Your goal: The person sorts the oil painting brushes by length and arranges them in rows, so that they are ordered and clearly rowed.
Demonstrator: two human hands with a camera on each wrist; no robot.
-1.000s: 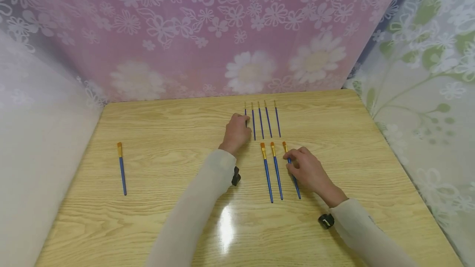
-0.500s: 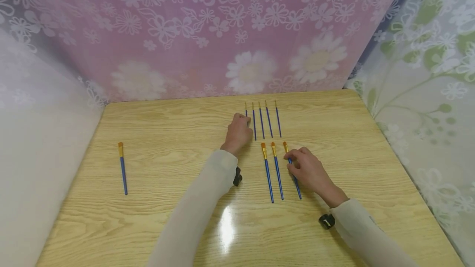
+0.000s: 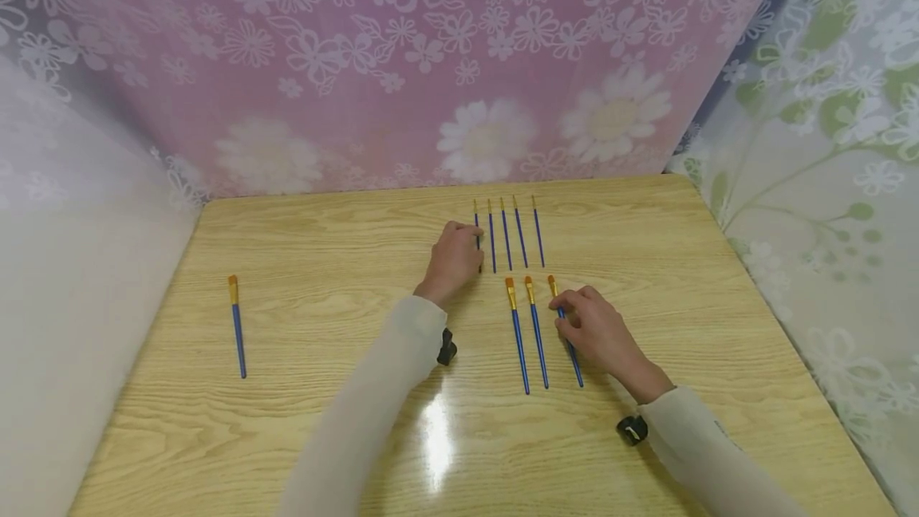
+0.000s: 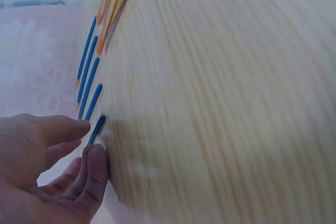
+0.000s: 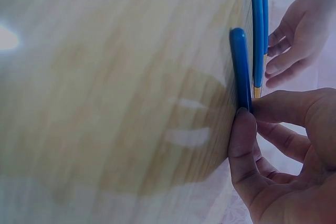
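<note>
My left hand [image 3: 452, 260] is at the leftmost thin paintbrush [image 3: 476, 215] of the back row. In the left wrist view its thumb and fingers stand apart on either side of that brush's blue handle [image 4: 98, 127]. Lower right, my right hand [image 3: 597, 331] pinches a thicker blue paintbrush [image 5: 240, 66] between thumb and fingers; its orange bristles [image 3: 551, 280] point toward the back. Part of this handle is hidden by the fingers. Two similar thick brushes, one flat [image 3: 518, 341] and one beside it [image 3: 538, 341], lie just left of it.
Several thin brushes [image 3: 520, 230] lie side by side at the back of the wooden table [image 3: 345, 262]. Far left, a single wide brush [image 3: 237, 329] lies alone. A pink flowered curtain [image 3: 359, 118] hangs behind the table, with pale cloths on both sides.
My left hand has shifted slightly left and toward me, baring more of the leftmost thin brush's handle. The right hand and the thick brushes have stayed put.
</note>
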